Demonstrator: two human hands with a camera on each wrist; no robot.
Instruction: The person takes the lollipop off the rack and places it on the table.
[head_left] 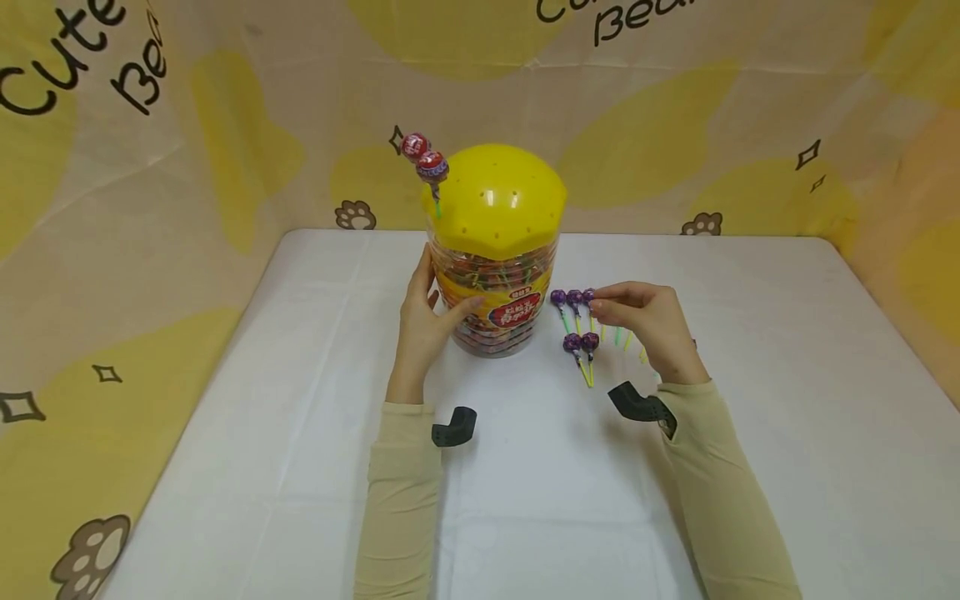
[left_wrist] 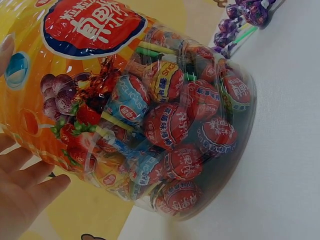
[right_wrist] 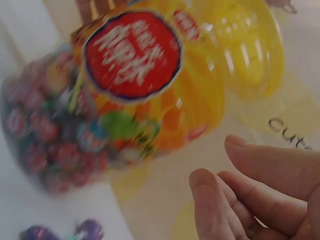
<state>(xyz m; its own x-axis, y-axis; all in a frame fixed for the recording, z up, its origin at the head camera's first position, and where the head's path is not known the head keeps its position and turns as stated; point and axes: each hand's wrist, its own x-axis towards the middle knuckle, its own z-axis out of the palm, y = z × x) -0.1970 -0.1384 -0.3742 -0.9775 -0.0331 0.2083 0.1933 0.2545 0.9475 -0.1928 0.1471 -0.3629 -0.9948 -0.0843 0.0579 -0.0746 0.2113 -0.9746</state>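
Observation:
A clear plastic jar [head_left: 495,321] of wrapped lollipops stands on the table, with a yellow-orange label and a domed yellow lid [head_left: 498,200] dotted with small holes. My left hand [head_left: 431,333] grips the jar's left side, thumb across the label and other fingers behind. Two red-wrapped lollipops [head_left: 423,156] stick up at the lid's left edge. Right of the jar, several purple-wrapped lollipops [head_left: 572,342] lie in rows. My right hand [head_left: 648,321] hovers over these, fingertips near the back row and partly hiding it. In the right wrist view, thumb and index finger [right_wrist: 204,200] are apart with nothing between.
The white table [head_left: 225,433] runs back to a yellow patterned cloth backdrop [head_left: 637,142], with more cloth at both sides. A black wrist mount [head_left: 454,427] juts inward from the left sleeve, another black mount [head_left: 641,404] from the right. Some lollipop sticks show beneath the right hand.

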